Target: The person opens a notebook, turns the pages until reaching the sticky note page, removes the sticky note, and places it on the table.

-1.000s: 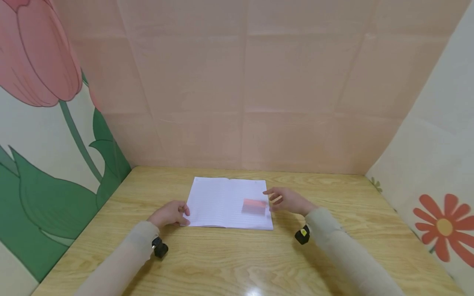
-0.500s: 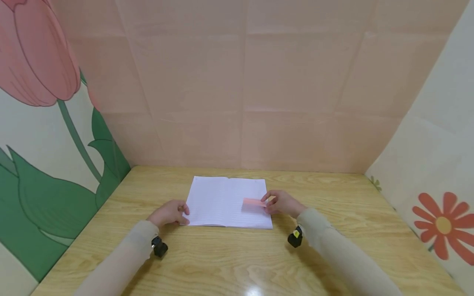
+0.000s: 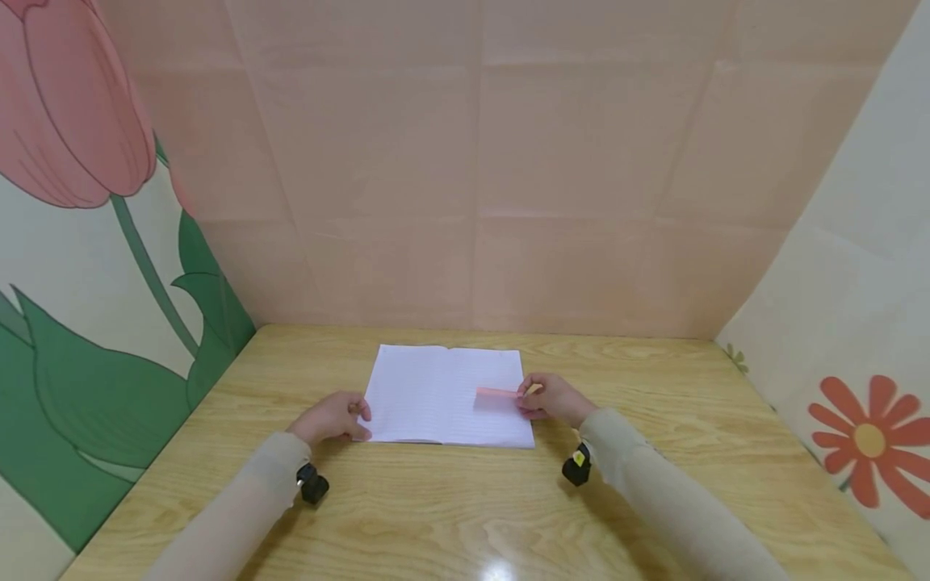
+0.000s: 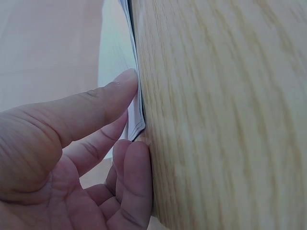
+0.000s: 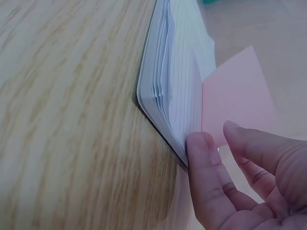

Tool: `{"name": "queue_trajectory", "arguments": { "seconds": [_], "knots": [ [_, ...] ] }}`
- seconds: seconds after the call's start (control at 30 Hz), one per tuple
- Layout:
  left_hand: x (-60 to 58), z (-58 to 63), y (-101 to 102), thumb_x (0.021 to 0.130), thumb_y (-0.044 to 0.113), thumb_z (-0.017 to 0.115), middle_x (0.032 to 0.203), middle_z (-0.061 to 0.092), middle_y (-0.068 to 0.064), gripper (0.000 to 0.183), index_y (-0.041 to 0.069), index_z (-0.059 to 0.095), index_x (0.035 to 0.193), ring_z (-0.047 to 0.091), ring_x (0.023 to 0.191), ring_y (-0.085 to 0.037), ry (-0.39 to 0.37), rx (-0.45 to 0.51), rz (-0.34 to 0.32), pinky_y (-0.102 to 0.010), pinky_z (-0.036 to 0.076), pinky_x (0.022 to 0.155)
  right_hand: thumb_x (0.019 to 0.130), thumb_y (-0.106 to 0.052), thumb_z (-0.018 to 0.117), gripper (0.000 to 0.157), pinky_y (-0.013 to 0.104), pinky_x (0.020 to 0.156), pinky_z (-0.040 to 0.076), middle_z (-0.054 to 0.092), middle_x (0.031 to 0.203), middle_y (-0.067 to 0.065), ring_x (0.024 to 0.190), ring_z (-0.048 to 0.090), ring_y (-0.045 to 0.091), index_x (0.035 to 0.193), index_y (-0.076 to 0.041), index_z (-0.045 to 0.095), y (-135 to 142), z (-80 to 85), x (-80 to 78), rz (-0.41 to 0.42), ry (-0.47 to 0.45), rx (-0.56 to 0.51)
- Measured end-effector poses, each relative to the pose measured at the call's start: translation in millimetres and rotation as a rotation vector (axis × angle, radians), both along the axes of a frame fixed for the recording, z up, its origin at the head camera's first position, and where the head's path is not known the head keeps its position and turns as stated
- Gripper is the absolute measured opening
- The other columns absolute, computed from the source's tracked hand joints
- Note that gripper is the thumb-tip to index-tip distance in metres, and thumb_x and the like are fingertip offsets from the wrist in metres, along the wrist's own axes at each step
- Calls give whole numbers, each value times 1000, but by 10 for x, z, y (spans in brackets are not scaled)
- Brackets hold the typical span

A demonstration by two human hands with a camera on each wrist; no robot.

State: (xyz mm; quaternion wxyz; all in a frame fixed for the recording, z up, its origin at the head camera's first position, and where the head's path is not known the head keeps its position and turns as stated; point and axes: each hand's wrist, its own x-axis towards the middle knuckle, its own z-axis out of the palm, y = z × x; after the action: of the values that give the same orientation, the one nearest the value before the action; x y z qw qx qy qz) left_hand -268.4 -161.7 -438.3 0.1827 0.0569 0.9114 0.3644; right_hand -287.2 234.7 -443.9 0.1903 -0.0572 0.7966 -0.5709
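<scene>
An open lined notebook [image 3: 421,395] lies on the wooden table, its pages facing up. At its near left corner is my left hand [image 3: 333,418]; in the left wrist view the thumb [image 4: 108,98] lies along the page edge and the other fingers bend around the corner. A pink sticky note [image 5: 235,91] stands up from the right page, seen nearly edge-on in the head view. My right hand [image 3: 555,399] pinches its right end between thumb and fingers, beside the notebook's right edge. The fingertips behind the note are partly hidden.
The wooden table [image 3: 450,508] extends around the notebook on all sides. A plain pinkish backdrop [image 3: 472,161] rises behind it. Flower-printed panels flank the table, with a tulip [image 3: 87,105] on the left and a red flower [image 3: 868,440] on the right.
My right hand has moved left and taken hold of the sticky note. The note now looks narrower, seen more edge-on. My left hand has stayed at the notebook's corner.
</scene>
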Motion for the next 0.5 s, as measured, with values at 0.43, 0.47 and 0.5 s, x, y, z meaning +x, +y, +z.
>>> {"name": "queue_trajectory", "arguments": {
  "seconds": [0.43, 0.47, 0.5],
  "knots": [
    [-9, -16, 0, 76, 9, 81, 75, 49, -3, 23, 8, 62, 89, 49, 66, -18, 2, -14, 15, -26, 42, 59, 92, 6, 58, 6, 33, 78, 57, 66, 89, 15, 78, 65, 15, 93, 5, 52, 5, -26, -6, -29, 19, -4],
    [-7, -13, 0, 76, 9, 81, 75, 49, -3, 23, 8, 62, 89, 49, 66, -18, 1, -12, 16, -26, 42, 60, 91, 6, 58, 6, 33, 77, 57, 66, 89, 15, 78, 65, 16, 92, 5, 52, 3, -24, -3, -34, 14, -6],
    [-6, -13, -2, 76, 9, 81, 75, 49, -3, 23, 8, 63, 89, 49, 66, -18, 1, -12, 16, -26, 42, 60, 91, 7, 58, 6, 32, 77, 57, 66, 88, 15, 78, 65, 15, 92, 5, 52, -1, -20, 0, -37, 11, -5]
  ]
}}
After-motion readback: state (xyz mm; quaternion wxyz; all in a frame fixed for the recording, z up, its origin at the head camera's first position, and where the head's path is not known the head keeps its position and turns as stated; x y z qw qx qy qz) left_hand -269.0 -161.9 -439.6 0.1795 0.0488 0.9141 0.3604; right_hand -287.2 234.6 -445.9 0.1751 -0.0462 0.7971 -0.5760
